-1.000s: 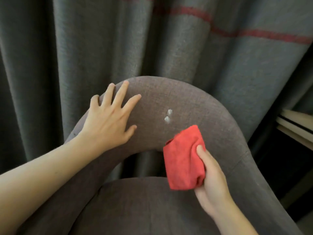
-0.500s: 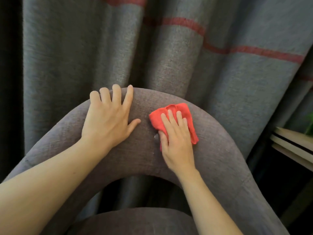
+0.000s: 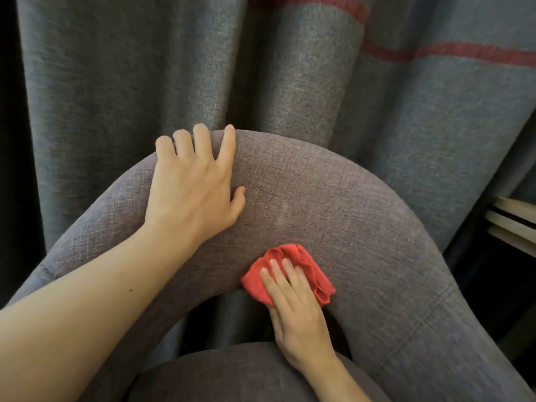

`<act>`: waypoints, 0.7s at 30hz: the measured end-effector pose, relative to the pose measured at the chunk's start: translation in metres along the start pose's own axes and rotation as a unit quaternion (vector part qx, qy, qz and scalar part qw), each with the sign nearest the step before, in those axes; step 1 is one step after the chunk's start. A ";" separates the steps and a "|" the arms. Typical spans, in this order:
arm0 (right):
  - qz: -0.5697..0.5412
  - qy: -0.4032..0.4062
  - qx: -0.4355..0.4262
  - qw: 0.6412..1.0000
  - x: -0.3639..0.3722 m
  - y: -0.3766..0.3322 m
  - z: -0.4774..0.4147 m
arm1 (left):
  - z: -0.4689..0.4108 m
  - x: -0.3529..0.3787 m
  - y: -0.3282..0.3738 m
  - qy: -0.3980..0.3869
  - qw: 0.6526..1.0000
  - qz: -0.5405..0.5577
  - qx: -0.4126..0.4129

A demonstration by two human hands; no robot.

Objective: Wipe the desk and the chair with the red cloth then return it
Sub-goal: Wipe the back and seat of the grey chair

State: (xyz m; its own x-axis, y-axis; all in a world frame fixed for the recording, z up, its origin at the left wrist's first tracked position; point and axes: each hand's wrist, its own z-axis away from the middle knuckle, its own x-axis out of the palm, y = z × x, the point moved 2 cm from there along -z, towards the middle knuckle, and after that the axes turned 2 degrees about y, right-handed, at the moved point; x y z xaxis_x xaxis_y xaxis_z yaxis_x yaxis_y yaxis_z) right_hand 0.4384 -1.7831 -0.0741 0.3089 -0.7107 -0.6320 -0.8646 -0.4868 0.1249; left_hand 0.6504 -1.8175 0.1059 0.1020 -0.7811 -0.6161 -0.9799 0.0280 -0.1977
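The grey fabric chair (image 3: 362, 216) fills the lower view, its curved backrest arching across the middle and part of the seat showing at the bottom. My left hand (image 3: 194, 184) lies flat on the top of the backrest, fingers curled over its far edge. The crumpled red cloth (image 3: 307, 271) is pressed against the inner lower edge of the backrest by my right hand (image 3: 295, 311), whose fingers lie flat on top of it. A faint pale smudge shows on the fabric above the cloth. The desk is out of sight.
A grey curtain (image 3: 174, 68) with a red stripe hangs directly behind the chair. At the right edge, pale shelf boards (image 3: 513, 221) stick out of a dark gap.
My right hand has dragged the red cloth down the backrest from near the top to its lower inner edge. The white spots seen earlier are gone, leaving a faint smudge. My left hand stays put.
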 end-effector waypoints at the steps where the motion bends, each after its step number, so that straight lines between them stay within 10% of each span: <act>1: -0.003 -0.012 -0.003 1.000 -0.003 -0.002 0.005 | 0.000 0.000 0.000 0.000 1.000 -0.005 -0.001; 5: -0.099 -0.010 0.074 0.992 -0.025 -0.015 0.018 | 0.002 -0.001 0.000 0.003 1.000 -0.007 0.005; 9: -0.175 0.201 0.337 0.903 -0.069 -0.011 -0.019 | 0.003 0.000 -0.001 0.005 1.000 -0.019 0.008; 12: -0.115 0.277 0.291 0.909 -0.088 -0.003 -0.072 | 0.003 0.000 -0.002 0.001 1.000 -0.020 0.007; 21: 0.114 0.148 0.090 0.978 -0.015 -0.003 -0.094 | 0.001 0.003 -0.002 -0.002 1.000 -0.003 -0.005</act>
State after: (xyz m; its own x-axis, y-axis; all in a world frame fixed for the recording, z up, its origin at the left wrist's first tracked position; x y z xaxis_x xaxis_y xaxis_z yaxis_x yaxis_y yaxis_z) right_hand 0.4743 -1.8190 0.0070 0.1786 -0.9192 -0.3509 -0.9719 -0.2203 0.0824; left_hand 0.6526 -1.8190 0.1037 0.1079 -0.7788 -0.6179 -0.9809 0.0178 -0.1937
